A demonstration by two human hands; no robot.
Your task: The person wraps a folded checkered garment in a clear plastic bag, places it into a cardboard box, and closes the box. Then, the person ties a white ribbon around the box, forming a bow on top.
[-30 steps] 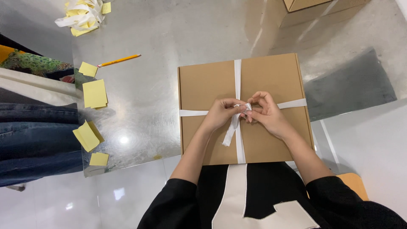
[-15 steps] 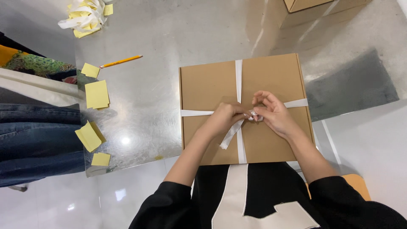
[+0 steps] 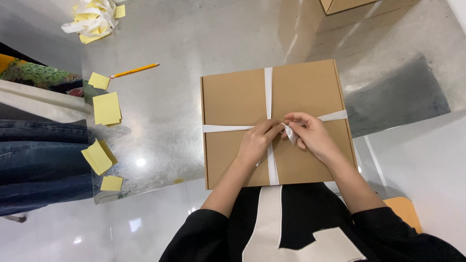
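Pinching white ribbon (image 3: 268,92) atop flat brown box (image 3: 233,102); yellow notes (image 3: 107,107) left.

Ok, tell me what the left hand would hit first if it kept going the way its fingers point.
The left hand points up and right, so it would probably meet the right hand at the white ribbon crossing on the cardboard box; they look almost touching.
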